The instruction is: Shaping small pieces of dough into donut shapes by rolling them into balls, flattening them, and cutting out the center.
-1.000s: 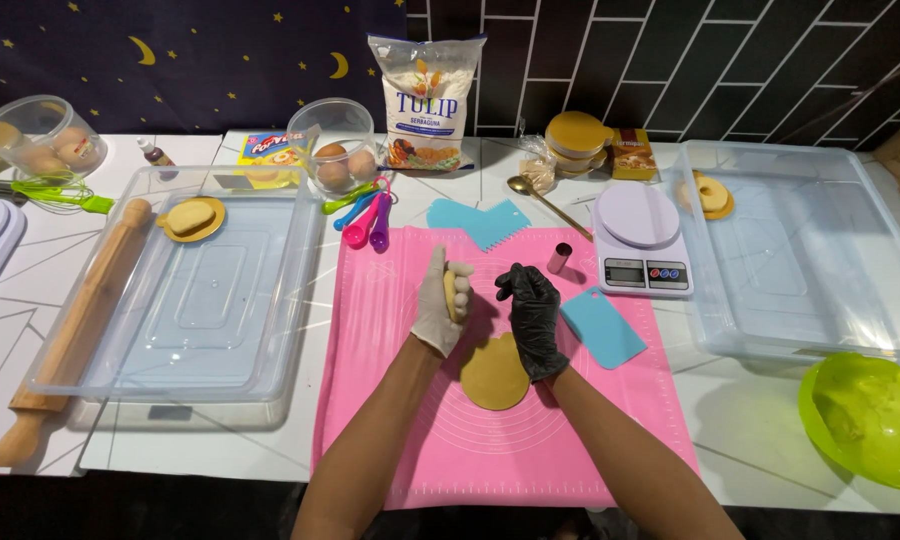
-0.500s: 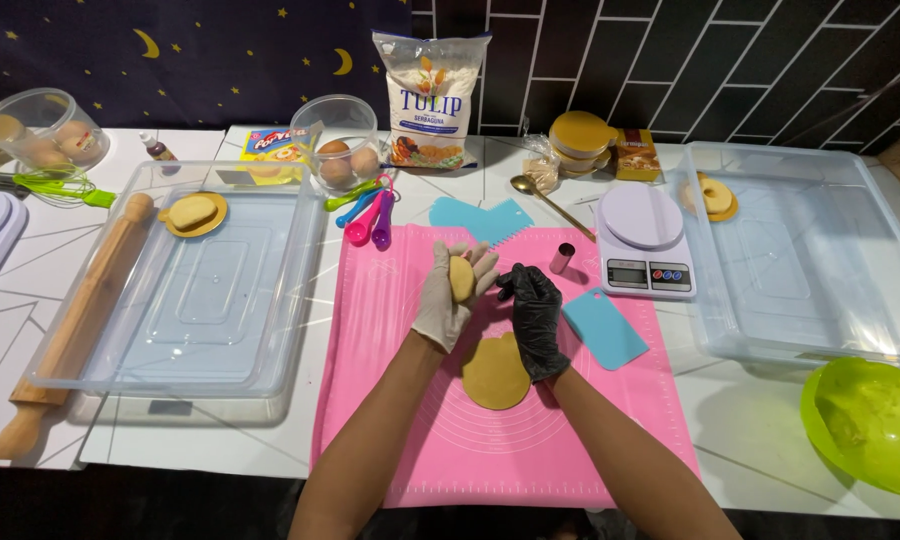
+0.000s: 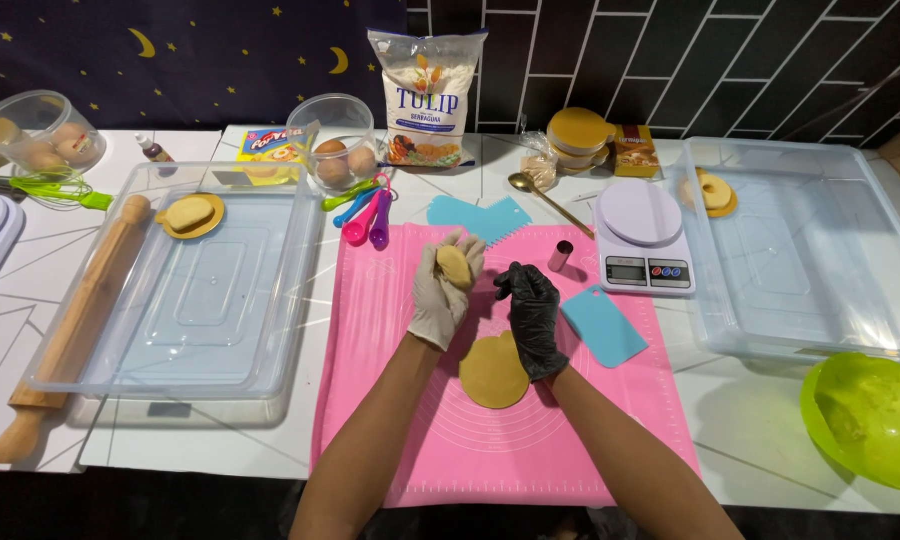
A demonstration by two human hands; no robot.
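My left hand [image 3: 443,292], in a pale glove, is raised over the pink silicone mat [image 3: 390,400] and holds a small lump of tan dough [image 3: 455,265] in its palm. Close to its right is my right hand [image 3: 530,315] in a black glove, fingers curled and nothing visible in them. A flat round disc of dough [image 3: 492,372] lies on the mat under my right wrist.
Around the mat: a small metal ring cutter [image 3: 561,255], two blue scrapers [image 3: 602,325], a kitchen scale [image 3: 642,238], coloured measuring spoons [image 3: 362,215]. Clear plastic trays [image 3: 185,300] stand left and right [image 3: 800,250]. A rolling pin [image 3: 70,330] lies far left, a green bowl [image 3: 865,420] at right.
My left hand has turned palm up, so the dough lump now shows in it. My right hand has stayed close beside it.
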